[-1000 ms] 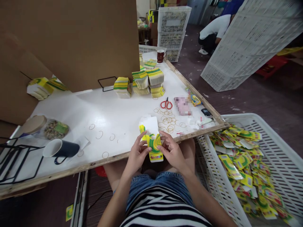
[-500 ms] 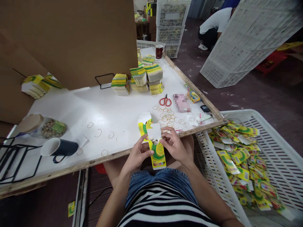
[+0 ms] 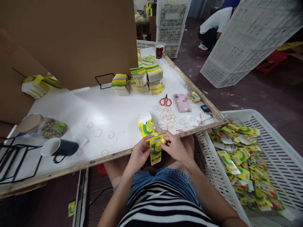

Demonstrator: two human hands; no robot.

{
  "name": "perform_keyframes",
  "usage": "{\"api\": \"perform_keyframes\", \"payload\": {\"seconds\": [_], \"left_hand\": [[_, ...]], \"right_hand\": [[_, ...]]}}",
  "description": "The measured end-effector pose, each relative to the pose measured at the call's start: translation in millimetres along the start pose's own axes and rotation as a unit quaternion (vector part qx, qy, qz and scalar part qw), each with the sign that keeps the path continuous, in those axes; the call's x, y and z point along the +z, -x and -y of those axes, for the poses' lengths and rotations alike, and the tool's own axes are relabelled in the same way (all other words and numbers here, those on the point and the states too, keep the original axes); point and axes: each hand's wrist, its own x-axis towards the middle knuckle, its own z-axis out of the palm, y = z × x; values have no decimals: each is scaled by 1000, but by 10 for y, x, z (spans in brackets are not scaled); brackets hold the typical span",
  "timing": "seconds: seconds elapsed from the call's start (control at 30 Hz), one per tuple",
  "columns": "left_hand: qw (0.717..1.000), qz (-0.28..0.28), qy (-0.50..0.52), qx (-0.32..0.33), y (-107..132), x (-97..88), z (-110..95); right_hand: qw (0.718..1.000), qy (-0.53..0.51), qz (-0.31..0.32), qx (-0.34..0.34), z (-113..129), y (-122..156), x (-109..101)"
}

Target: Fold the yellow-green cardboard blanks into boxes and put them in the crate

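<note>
Between my two hands, over my lap at the table's front edge, is a yellow and green printed carton with a barcode panel turned toward me. My left hand pinches its left side with thumb and fingers. At the upper right of the same carton, my right hand is closed on the panel's edge. Just beyond lies a small stack of similar flat cartons on the table, white end away from me. Loose rubber bands are scattered beside that stack.
On the white table are red-handled scissors, bundled cartons, a dark mug lying tilted and a jar. A white basket of cartons stands right. Stacked crates and a bent-over person are behind.
The carton's white inner flap faced me before; now the printed barcode panel is folded over toward me. My right hand has shifted slightly down along it.
</note>
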Motion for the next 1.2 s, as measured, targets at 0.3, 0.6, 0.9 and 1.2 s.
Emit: {"api": "perform_keyframes", "payload": {"seconds": [0.3,0.6,0.9,1.2], "left_hand": [[997,-17,73,14,-21,9,-54],[996,-2,54,64,-81,101,-21],[926,-139,-326,131,-277,-164,401],[919,-103,-346,158,-233,-150,440]], "right_hand": [[999,-11,-18,-47,22,56,45],[978,-137,-150,-54,-9,138,-62],[898,-223,-380,3,-414,-78,-189],[971,60,-228,-39,-464,-474,518]]}}
